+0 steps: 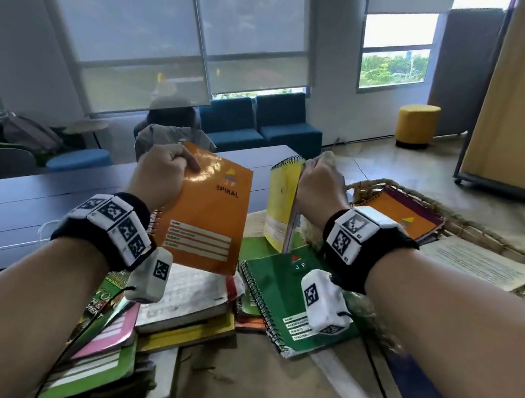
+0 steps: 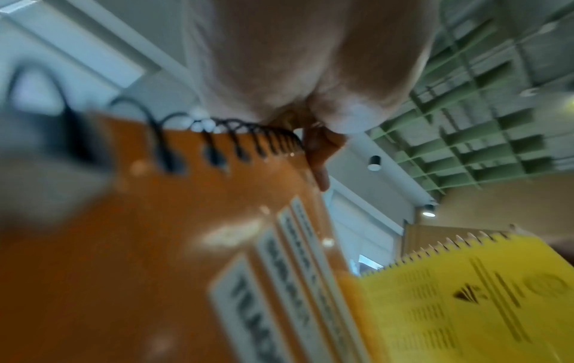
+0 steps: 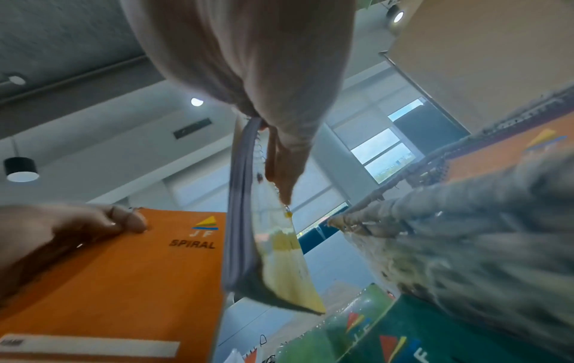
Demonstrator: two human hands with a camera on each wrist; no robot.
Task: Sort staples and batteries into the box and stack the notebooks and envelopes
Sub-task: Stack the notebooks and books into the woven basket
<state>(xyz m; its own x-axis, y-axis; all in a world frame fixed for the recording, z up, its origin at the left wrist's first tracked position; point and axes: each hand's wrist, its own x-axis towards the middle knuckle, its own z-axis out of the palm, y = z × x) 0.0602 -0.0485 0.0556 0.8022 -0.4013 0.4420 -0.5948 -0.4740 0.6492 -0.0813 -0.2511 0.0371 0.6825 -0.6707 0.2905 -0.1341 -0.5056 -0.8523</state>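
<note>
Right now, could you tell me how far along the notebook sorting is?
Early. An orange notebook in the wicker tray looks placed. In hand: left hand grips an orange notebook, right hand a yellow notebook. Left: the green notebook and loose pile.

Dark blue table [image 1: 1, 217]: brown mat [image 1: 256, 392] on top. On the mat: green spiral notebook [image 1: 275, 301], messy heap of books and notebooks [image 1: 165, 314], woven tray [image 1: 478, 228] at the right holding an orange notebook [image 1: 398, 211] and printed sheet [image 1: 483, 263].
</note>
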